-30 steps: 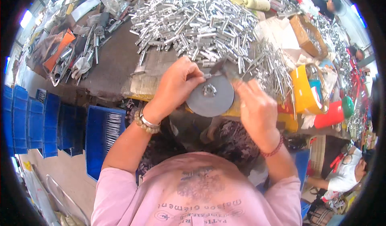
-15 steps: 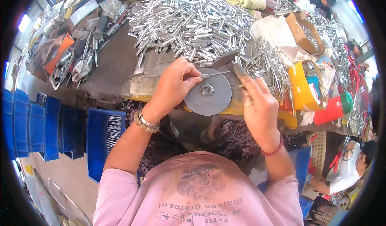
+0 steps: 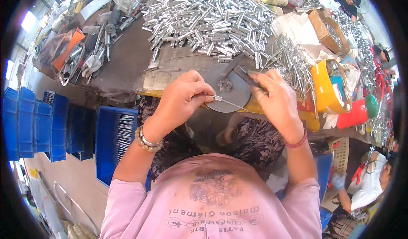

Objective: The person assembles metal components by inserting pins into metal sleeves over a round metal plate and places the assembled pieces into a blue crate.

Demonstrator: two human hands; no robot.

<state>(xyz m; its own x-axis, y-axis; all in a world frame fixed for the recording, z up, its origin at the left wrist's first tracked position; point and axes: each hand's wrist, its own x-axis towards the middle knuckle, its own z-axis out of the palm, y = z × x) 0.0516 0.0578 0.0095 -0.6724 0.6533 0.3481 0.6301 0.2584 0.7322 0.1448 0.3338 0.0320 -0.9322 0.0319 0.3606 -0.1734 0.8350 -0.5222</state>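
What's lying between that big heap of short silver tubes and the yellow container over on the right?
A loose pile of thin metal rods lies between the heap of short tubes and the yellow container, in the head view.

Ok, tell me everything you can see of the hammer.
The hammer has a long, narrow, dark head, metal by its look, and a dark handle gripped in the right hand. Its head slants over the far part of the round grey disc; whether they touch cannot be told.
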